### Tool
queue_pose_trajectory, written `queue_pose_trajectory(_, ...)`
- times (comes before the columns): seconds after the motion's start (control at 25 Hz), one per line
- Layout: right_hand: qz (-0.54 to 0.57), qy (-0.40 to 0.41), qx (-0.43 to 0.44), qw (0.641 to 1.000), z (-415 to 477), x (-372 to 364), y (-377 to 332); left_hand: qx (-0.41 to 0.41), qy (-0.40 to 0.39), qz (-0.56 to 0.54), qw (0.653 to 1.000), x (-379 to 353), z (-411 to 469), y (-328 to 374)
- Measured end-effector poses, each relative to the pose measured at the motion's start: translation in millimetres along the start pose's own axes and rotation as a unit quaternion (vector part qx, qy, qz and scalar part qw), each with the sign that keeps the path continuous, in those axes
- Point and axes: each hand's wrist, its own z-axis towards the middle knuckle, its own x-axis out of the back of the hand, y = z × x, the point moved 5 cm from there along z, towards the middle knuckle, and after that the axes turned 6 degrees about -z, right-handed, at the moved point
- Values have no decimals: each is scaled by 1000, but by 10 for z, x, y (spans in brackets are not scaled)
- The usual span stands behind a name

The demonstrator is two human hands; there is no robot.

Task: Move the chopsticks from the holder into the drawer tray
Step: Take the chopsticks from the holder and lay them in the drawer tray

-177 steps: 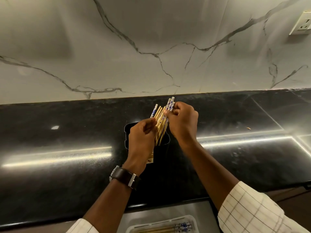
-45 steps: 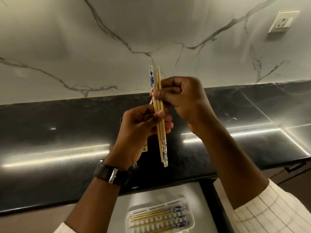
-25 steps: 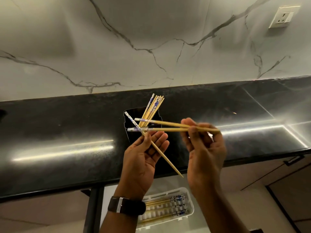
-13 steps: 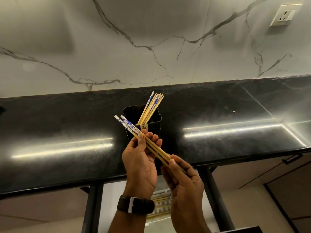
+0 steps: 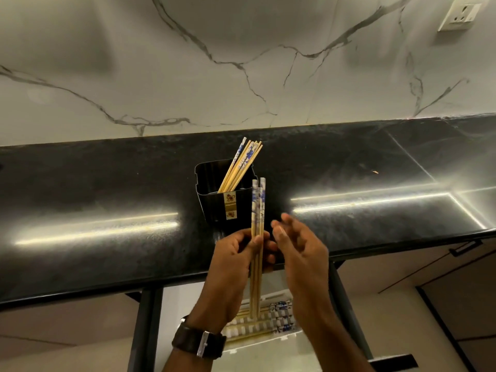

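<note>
My left hand grips a small bundle of bamboo chopsticks with blue-and-white ends, held upright over the counter's front edge. My right hand is just to the right of the bundle, fingers apart and holding nothing. Behind them a black square holder stands on the counter with several more chopsticks leaning to its right. Below, in the pulled-out drawer, a white tray holds chopsticks lying flat, partly hidden by my hands.
The glossy black countertop runs across the view with a marble backsplash behind. A wall socket sits at the top right. The drawer's dark side rails flank the tray. Cabinet fronts with a handle lie to the right.
The bundle has swung from slanted to upright in my left hand. My right hand has let go of its lower end and opened beside it.
</note>
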Motion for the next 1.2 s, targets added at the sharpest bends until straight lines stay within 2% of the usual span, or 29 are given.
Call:
queue_pose_trajectory(0.08,4,-55,8,998,222,10,-195,13,-34,48,998,-16,-18,-41)
queue_pose_trajectory(0.24,-23,-168,15,985,411,18,-338,24,-59,77,995,-15,-19,-75)
queue_pose_trajectory(0.4,-28,-188,-1,982,415,68,-290,29,-72,82,994,9,-25,-122)
queue_pose_trajectory(0.6,-110,-201,24,973,424,87,-275,31,-70,79,994,22,-30,-184)
queue_pose_trajectory(0.76,-63,-190,1,980,420,86,-294,34,-83,77,993,20,-21,-134)
queue_pose_trajectory(0.92,-78,-216,-19,973,393,56,-294,34,-88,88,992,40,10,-53)
queue_pose_trajectory(1.08,12,-158,-64,985,401,54,-139,43,-83,122,988,88,15,-67)
queue_pose_trajectory(1.2,133,-30,-152,979,459,175,134,62,-51,216,973,310,-86,-182)
